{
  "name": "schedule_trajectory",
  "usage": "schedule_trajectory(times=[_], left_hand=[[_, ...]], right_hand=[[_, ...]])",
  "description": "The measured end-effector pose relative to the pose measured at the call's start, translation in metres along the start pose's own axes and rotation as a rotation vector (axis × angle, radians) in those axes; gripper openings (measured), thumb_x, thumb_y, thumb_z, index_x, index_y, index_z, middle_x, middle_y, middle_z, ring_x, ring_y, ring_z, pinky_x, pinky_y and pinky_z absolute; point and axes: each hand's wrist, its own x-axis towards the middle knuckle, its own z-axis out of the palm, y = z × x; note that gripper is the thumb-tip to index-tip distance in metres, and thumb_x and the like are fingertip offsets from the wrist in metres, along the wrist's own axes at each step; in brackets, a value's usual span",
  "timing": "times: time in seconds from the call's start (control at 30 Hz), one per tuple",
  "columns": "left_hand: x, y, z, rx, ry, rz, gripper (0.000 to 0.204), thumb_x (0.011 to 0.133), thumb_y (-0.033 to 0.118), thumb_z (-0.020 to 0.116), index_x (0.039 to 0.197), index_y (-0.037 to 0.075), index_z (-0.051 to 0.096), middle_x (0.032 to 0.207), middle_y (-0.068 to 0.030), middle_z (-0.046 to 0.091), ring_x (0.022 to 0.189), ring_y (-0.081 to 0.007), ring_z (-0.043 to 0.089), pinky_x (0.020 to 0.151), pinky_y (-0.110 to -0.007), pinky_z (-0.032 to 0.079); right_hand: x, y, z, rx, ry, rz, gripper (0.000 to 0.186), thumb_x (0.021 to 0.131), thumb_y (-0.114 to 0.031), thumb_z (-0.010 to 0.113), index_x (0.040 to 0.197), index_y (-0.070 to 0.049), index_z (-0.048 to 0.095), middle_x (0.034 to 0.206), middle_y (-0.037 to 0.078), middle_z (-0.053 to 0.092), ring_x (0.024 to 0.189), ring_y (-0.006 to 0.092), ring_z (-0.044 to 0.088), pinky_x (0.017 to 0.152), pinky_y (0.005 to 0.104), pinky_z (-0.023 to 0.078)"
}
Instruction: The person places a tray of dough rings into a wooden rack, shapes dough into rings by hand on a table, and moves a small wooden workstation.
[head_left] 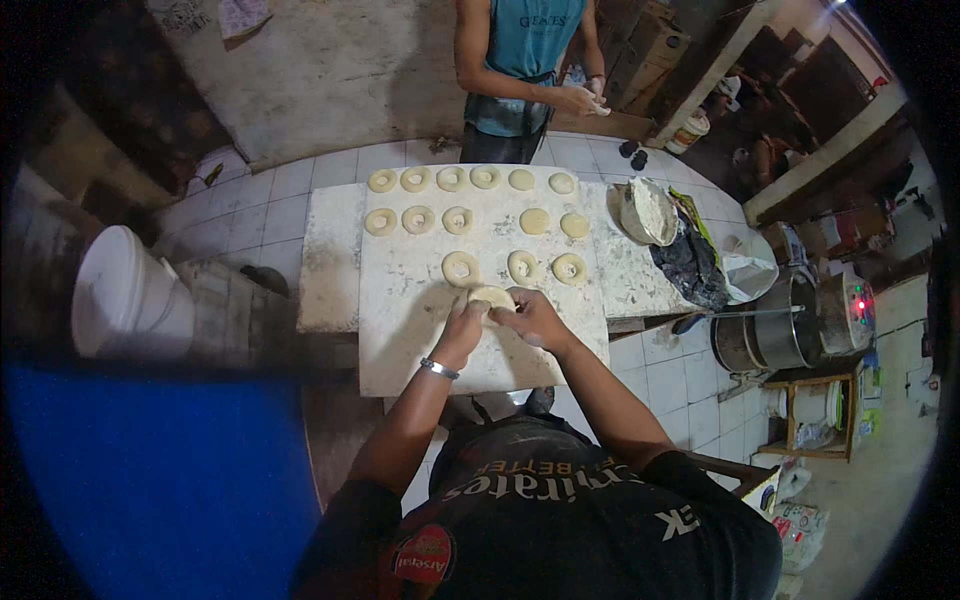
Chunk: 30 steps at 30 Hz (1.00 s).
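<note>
Both of my hands meet at the near middle of a floured white board (400, 335), gripping one pale dough ring (490, 295). My left hand (462, 328) is closed on its left side, fingers and thumb on the edge. On the opposite side my right hand (535, 320) pinches the dough; the fingers partly hide its shape and hole. Just beyond lies another dough ring (447, 268), with two more to its right. Farther rows hold several rings at the left and several flat dough rounds (534, 221) without visible holes at the right.
Right of the board stand a floury bowl (650, 213) and a black plastic bag (692, 272). Across the table a person in a blue sleeveless shirt (525, 45) holds a small pale piece. A white bucket (120, 290) stands left; large metal pots (785, 325) stand right.
</note>
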Motion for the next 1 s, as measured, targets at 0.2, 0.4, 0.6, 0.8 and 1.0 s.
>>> schedule_trajectory(times=[0.2, 0.4, 0.6, 0.8, 1.0], left_hand=[[0.016, -0.001, 0.015, 0.372, 0.229, 0.316, 0.030, 0.088, 0.017, 0.054, 0.109, -0.004, 0.059, 0.100, -0.0210, 0.066, 0.095, -0.0362, 0.063, 0.085, -0.041, 0.049], [0.022, 0.016, 0.041, -0.372, -0.332, -0.050, 0.036, 0.091, 0.025, 0.052, 0.115, -0.002, 0.059, 0.100, -0.0107, 0.065, 0.093, -0.0181, 0.060, 0.083, -0.031, 0.048], [0.004, 0.069, 0.091, -0.095, -0.353, -0.131, 0.060, 0.103, 0.050, 0.032, 0.122, -0.002, 0.055, 0.113, -0.0145, 0.062, 0.104, -0.0246, 0.061, 0.086, -0.035, 0.049], [-0.010, 0.060, 0.134, 0.637, -0.129, 0.009, 0.063, 0.104, 0.055, 0.024, 0.118, 0.005, 0.060, 0.096, -0.0046, 0.066, 0.085, -0.0110, 0.060, 0.080, -0.029, 0.047], [-0.017, 0.051, 0.142, -0.182, -0.053, -0.251, 0.059, 0.102, 0.057, 0.035, 0.100, 0.005, 0.064, 0.080, -0.0055, 0.064, 0.068, -0.0143, 0.058, 0.068, -0.029, 0.050]], right_hand=[[-0.001, -0.009, -0.001, 0.642, 0.081, 0.033, 0.017, 0.085, -0.005, 0.058, 0.100, 0.001, 0.063, 0.085, 0.004, 0.064, 0.074, 0.0133, 0.059, 0.075, 0.0268, 0.048], [-0.015, -0.010, -0.060, 0.871, -0.055, 0.028, 0.022, 0.091, -0.010, 0.060, 0.109, 0.002, 0.063, 0.092, 0.006, 0.067, 0.078, 0.0106, 0.062, 0.069, 0.0245, 0.049], [-0.028, -0.006, -0.119, 0.683, -0.460, -0.008, 0.050, 0.102, -0.044, 0.048, 0.114, 0.002, 0.064, 0.107, 0.009, 0.067, 0.097, 0.0148, 0.061, 0.088, 0.0319, 0.047], [-0.037, 0.010, -0.148, 0.804, -0.574, -0.095, 0.067, 0.102, -0.059, 0.028, 0.120, -0.002, 0.060, 0.103, 0.010, 0.066, 0.091, 0.0172, 0.062, 0.083, 0.0325, 0.049], [-0.035, -0.012, -0.145, 0.328, -0.364, 0.178, 0.075, 0.099, -0.065, 0.030, 0.130, -0.001, 0.052, 0.100, 0.007, 0.063, 0.087, 0.0138, 0.059, 0.081, 0.0304, 0.049]])
